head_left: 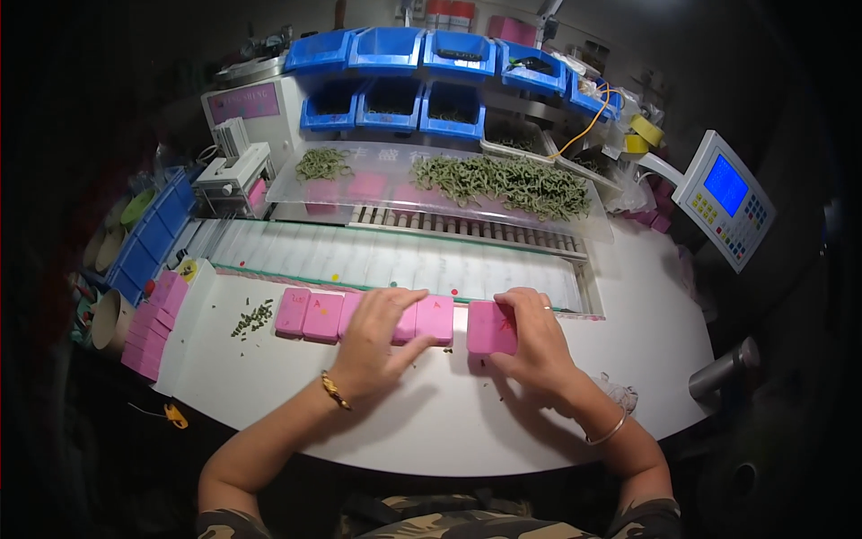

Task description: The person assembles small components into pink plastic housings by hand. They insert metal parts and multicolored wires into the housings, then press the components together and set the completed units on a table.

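Note:
A row of small pink boxes (290, 313) with handwritten red marks lies end to end on the white worktable (422, 431). My left hand (373, 340) reaches over the middle of this row, hiding part of it. Its thumb and fingers are spread apart around the near and far sides, by the end pink box (437, 320). Just to the right, a single pink box (489, 327) stands apart from the row by a narrow gap. My right hand (537, 341) grips that one, fingers at its far edge and thumb at its near edge.
Dark green bits (252, 319) lie left of the row. Beyond runs a white channelled conveyor (359, 256). A clear tray (377, 193) carries curly green pieces (512, 186). Blue bins (386, 49) line the back; pink blocks (154, 328) stack at left; a keypad screen (724, 198) stands right.

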{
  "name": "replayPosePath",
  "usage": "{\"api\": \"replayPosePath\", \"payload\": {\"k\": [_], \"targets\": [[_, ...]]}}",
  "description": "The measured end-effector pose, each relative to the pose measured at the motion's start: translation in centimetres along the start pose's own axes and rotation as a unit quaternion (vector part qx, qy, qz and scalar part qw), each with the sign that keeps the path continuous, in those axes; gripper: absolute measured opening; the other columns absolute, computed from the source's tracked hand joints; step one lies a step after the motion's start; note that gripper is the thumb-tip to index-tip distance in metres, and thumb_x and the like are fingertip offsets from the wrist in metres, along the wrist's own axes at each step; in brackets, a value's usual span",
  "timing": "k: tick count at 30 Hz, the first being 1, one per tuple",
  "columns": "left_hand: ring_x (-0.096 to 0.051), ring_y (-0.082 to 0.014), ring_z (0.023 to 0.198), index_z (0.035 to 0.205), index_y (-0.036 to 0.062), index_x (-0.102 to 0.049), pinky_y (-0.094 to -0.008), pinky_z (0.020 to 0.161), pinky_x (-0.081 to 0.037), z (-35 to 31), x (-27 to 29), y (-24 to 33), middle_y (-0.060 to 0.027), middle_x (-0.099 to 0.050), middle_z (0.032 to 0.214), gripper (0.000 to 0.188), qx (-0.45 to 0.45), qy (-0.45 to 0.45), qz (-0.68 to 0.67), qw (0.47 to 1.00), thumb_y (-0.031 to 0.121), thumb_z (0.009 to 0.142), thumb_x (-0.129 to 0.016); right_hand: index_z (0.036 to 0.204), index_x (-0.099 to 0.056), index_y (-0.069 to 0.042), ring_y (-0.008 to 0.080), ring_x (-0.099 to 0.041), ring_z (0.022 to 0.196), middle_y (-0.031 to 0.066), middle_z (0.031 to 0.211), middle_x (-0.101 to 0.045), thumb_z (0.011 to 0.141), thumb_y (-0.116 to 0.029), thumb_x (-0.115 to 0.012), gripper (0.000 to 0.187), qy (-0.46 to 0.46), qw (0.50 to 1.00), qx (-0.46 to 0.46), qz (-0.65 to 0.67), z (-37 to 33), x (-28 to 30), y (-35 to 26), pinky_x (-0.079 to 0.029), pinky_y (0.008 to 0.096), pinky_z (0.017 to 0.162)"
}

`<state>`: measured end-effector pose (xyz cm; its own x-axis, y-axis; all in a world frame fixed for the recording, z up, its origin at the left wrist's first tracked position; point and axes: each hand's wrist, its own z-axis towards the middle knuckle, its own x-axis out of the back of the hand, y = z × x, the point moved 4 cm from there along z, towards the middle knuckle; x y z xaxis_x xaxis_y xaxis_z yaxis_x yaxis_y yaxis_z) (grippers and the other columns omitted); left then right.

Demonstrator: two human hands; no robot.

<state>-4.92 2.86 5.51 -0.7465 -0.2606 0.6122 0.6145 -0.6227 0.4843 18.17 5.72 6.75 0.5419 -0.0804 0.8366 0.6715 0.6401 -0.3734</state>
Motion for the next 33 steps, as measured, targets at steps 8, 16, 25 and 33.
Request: {"api": "replayPosePath", "payload": {"k": [8,16,25,33], "targets": [[-0.066,-0.0189,0.092,0.121,0.0017,-0.062,-0.0305,0.081,-0.053,-0.6,-4.2,4.5,-0.0127,-0.069,0.101,0.040,0.161,-0.187,-0.268,0.931,0.011,0.084,-0.073,0.131,-0.051,-0.007,0.0332,-0.053,0.104,0.0119,0.122,-0.053,0.068,-0.006,-0.076,0.068,0.035,0.991,0.114,-0.054,-5.3,1.3,-5.7,-0.047,0.0397,0.090],[-0.060,-0.0303,0.080,0.121,0.0046,-0.061,-0.0384,0.071,-0.051,-4.1,-4.0,6.5,-0.0123,-0.065,0.090,0.038,0.050,-0.180,-0.115,0.976,0.015,0.086,-0.070,0.101,-0.061,-0.003,0.0260,-0.056,0.089,0.0097,0.098,-0.058,0.077,-0.010,-0.063,0.026,0.013,0.992,0.110,-0.058,-6.4,0.2,-7.0,-0.049,0.0340,0.076],[-0.053,-0.0333,0.099,0.126,-0.0005,-0.052,-0.0402,0.090,-0.044,-4.3,-5.0,5.2,-0.0182,-0.058,0.107,0.032,0.118,-0.172,-0.209,0.955,0.016,0.101,-0.042,0.093,-0.061,-0.003,0.0226,-0.056,0.081,0.0079,0.090,-0.056,0.074,-0.009,-0.061,0.019,-0.002,0.988,0.137,-0.066,-6.2,-0.5,-7.4,-0.049,0.0294,0.068],[-0.055,-0.0085,0.067,0.122,0.0012,-0.055,-0.0237,0.059,-0.048,-5.1,-6.0,1.8,-0.0054,-0.060,0.094,0.034,0.380,-0.185,-0.414,0.807,0.027,0.106,-0.040,0.089,-0.062,-0.004,0.0246,-0.058,0.068,0.0093,0.083,-0.059,0.078,-0.010,-0.073,0.017,0.049,0.989,0.141,0.009,-8.9,-0.1,-7.6,-0.047,0.0336,0.056]]}}
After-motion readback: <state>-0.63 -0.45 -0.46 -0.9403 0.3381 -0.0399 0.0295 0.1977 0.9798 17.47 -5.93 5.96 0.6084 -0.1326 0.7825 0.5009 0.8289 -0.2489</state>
